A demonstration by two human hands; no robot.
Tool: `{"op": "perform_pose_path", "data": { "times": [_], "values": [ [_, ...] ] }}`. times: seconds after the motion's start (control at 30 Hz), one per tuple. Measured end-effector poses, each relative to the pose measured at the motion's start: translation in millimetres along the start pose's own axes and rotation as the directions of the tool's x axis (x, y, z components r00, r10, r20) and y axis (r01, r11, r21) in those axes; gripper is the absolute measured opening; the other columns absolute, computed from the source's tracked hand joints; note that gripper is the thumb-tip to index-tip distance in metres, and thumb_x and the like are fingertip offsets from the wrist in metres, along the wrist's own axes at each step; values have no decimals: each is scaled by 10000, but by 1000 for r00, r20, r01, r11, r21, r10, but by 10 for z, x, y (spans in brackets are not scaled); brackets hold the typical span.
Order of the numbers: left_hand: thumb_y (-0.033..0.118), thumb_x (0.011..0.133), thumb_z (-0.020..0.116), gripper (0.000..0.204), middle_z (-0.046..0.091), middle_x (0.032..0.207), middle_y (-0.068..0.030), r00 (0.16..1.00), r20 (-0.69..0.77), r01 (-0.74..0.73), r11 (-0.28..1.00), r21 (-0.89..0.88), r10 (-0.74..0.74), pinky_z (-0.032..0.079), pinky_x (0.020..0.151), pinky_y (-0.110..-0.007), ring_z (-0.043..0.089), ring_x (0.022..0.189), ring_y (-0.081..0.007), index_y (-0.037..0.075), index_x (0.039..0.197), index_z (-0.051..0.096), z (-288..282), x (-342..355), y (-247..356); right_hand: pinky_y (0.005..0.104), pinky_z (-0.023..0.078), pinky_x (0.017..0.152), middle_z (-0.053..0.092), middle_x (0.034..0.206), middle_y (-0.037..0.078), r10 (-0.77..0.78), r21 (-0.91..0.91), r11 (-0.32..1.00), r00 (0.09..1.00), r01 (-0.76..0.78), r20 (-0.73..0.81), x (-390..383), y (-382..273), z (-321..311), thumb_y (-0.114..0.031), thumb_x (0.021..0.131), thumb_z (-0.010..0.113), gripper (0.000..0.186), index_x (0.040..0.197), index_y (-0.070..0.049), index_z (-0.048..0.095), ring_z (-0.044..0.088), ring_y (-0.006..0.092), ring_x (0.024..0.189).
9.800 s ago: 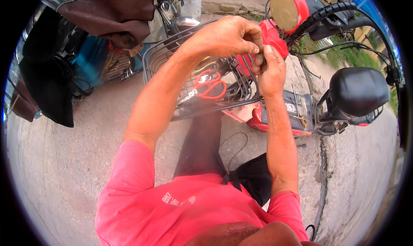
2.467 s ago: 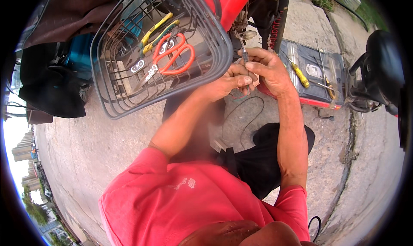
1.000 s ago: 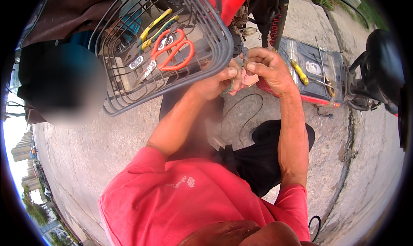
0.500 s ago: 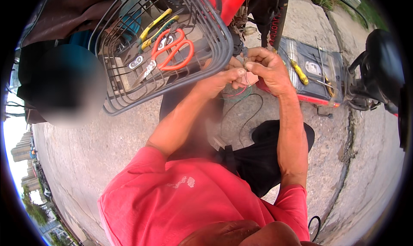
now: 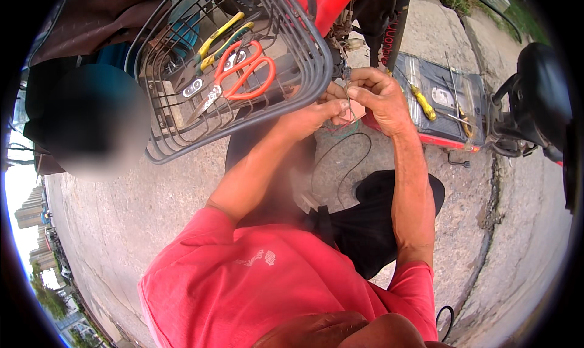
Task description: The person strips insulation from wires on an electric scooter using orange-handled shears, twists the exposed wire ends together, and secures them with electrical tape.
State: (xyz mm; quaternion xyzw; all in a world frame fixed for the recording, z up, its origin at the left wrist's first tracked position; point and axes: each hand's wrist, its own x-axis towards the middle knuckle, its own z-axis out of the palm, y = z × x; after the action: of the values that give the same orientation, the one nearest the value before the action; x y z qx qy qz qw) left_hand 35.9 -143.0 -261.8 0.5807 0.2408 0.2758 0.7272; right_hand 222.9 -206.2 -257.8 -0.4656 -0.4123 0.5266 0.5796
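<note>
My two hands meet just beyond the right edge of a dark metal basket [image 5: 319, 83]. My left hand [image 5: 307, 118] pinches thin wires [image 5: 349, 129], reddish and green, whose loose lengths hang under the fingers. My right hand [image 5: 384, 104] is closed too, thumb against fingers, on the upper part of the same wires; the exact grip point is too small to make out. Between the hands shows a flat pinkish piece [image 5: 354, 112] that I cannot identify. A dark connector [image 5: 345, 73] sits just above my right fingertips.
Red-handled scissors [image 5: 246, 77] and yellow-handled pliers [image 5: 220, 36] lie in the basket. A yellow-handled screwdriver [image 5: 423, 103] rests on a black battery-like case [image 5: 447, 89] at right. A thin black cable [image 5: 370, 147] loops over the concrete. The bike's red body [image 5: 333, 4] rises ahead.
My left thumb and fingers have shifted slightly, and the reddish and green wire ends below have moved a little. My right hand stays almost in place.
</note>
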Motion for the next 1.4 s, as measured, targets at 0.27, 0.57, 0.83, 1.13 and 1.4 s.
{"op": "perform_pose_path", "data": {
  "times": [0.27,0.57,0.83,1.13,1.4],
  "values": [
    [54,898,667,81,665,814,-53,998,-29,-48,998,37,49,513,596,-253,622,656,-109,12,960,634,-27,-3,-57,227,481,700,639,895,12,-38,-13,999,999,38,5,9,5,53,-77,854,735,263,1085,31,671,587,77,802],
    [145,916,648,115,631,733,-40,999,-24,-43,999,28,43,393,520,-215,558,591,-81,33,916,624,-50,-4,-15,231,469,704,628,886,7,-80,-64,995,997,81,12,14,0,35,-63,851,710,241,1072,23,667,571,73,799],
    [201,977,596,196,622,733,-68,996,23,94,966,-239,-91,444,592,-280,549,592,-138,15,925,628,3,18,4,237,481,742,639,916,16,-76,-74,994,997,76,7,23,46,1,-77,870,711,252,1094,29,665,584,82,837],
    [171,970,633,128,617,728,-47,988,97,150,928,-343,-123,468,595,-300,563,612,-151,48,934,634,-88,75,-101,244,493,724,639,934,19,-81,-41,996,997,81,-17,36,66,54,-60,886,702,230,1098,19,664,598,83,833],
    [120,939,657,83,606,700,-50,996,60,79,956,-282,-64,470,576,-312,569,590,-143,52,922,613,-75,60,-55,237,483,676,632,879,11,-164,-109,980,986,164,9,53,101,41,-67,886,688,193,1058,17,665,582,78,793]
  ]
}}
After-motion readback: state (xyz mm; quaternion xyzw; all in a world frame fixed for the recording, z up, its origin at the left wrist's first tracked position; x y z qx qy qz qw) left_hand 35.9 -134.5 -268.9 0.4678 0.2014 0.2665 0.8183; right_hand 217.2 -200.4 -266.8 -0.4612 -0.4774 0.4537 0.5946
